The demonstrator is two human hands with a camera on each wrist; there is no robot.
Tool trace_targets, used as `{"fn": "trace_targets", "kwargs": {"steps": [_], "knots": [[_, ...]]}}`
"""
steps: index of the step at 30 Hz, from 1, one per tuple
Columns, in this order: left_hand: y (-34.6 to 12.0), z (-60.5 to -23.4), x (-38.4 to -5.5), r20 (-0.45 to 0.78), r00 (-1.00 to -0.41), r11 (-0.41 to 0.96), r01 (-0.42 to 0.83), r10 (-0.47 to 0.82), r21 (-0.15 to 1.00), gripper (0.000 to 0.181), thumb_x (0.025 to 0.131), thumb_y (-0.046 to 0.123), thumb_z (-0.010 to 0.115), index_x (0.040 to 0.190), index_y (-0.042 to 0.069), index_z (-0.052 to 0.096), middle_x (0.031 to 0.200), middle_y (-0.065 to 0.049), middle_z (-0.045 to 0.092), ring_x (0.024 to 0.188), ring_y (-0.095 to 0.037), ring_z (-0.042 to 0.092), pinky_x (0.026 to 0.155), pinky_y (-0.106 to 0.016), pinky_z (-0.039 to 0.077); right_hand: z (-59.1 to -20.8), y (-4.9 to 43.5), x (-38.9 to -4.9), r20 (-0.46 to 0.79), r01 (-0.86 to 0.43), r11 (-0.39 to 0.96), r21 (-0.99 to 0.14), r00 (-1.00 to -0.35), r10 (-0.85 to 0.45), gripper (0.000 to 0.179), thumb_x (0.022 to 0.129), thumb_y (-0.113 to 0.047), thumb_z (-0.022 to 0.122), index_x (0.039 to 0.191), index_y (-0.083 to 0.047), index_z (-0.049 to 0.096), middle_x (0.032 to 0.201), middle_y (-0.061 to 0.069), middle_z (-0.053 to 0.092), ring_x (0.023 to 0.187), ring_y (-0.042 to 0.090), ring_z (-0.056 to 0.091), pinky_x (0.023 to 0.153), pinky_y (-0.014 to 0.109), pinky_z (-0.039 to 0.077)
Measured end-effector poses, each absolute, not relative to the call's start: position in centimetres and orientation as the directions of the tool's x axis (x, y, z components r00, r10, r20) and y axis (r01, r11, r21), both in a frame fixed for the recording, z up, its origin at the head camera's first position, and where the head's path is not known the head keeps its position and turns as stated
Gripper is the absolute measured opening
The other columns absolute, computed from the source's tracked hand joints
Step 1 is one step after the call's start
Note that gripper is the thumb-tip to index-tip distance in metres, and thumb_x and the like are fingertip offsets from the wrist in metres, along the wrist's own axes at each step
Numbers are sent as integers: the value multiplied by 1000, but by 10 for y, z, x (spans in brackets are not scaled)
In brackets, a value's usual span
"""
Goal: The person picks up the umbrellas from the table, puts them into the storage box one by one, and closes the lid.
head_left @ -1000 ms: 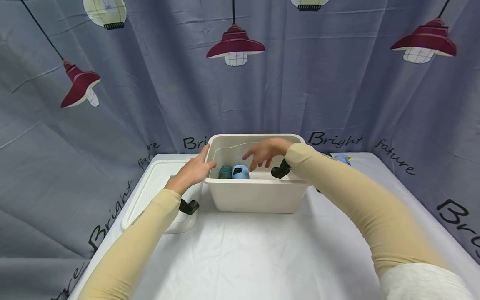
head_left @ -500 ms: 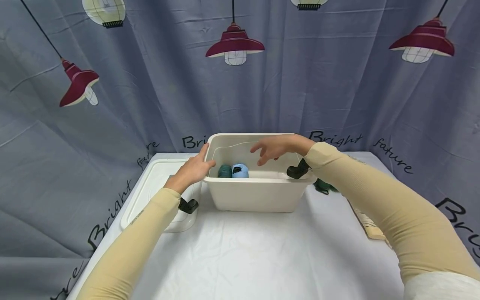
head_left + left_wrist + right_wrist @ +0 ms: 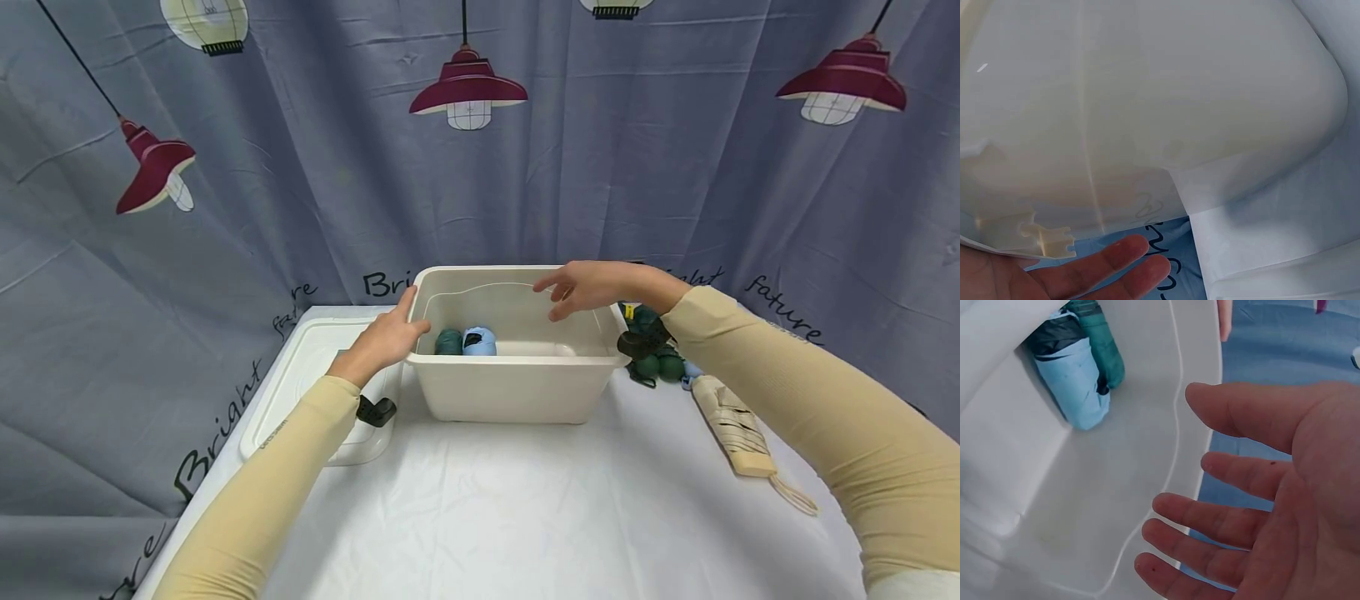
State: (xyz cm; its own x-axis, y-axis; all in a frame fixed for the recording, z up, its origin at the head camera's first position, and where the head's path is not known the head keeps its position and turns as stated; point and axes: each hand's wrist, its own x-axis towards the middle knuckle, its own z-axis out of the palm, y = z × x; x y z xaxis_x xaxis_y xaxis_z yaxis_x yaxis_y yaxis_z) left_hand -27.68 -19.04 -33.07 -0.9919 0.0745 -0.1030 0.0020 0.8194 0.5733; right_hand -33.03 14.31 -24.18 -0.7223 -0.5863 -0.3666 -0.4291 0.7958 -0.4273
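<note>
A white plastic storage box [image 3: 510, 390] stands mid-table. In its left end lie two rolled-up folding umbrellas, a dark green one [image 3: 449, 342] and a light blue one [image 3: 479, 341] with a black band. My left hand [image 3: 384, 340] rests on the box's left rim, the thumb over the rim; in the left wrist view, two fingers [image 3: 1125, 250] extend straight beneath the box's lip. My right hand [image 3: 588, 285] hovers over the box's right back part, holding nothing. Its fingers [image 3: 1210, 522] are spread and relaxed in the right wrist view.
The white lid [image 3: 322, 340] lies left of the box, partly under my left arm. Right of the box are dark green bundles [image 3: 660, 367], a bit of light blue, and a beige folded umbrella [image 3: 731, 425] with a wrist loop. A printed curtain [image 3: 480, 192] hangs behind.
My right hand has lifted away from the light blue umbrella and moved right over the box, uncovering the beige umbrella and green bundles. My left hand has stayed on the rim.
</note>
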Motion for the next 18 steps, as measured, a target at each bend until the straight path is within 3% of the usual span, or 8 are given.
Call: {"fn": "trace_targets", "kwargs": {"steps": [18], "knots": [[-191, -331, -275, -99, -992, 806, 5, 78, 592, 79, 99, 45, 42, 163, 32, -4, 161, -19, 35, 139, -39, 47, 110, -60, 38, -233, 205, -304, -254, -404, 801, -443, -800, -544, 65, 97, -30, 67, 153, -8, 42, 147, 26, 51, 134, 42, 50, 102, 58, 47]]}}
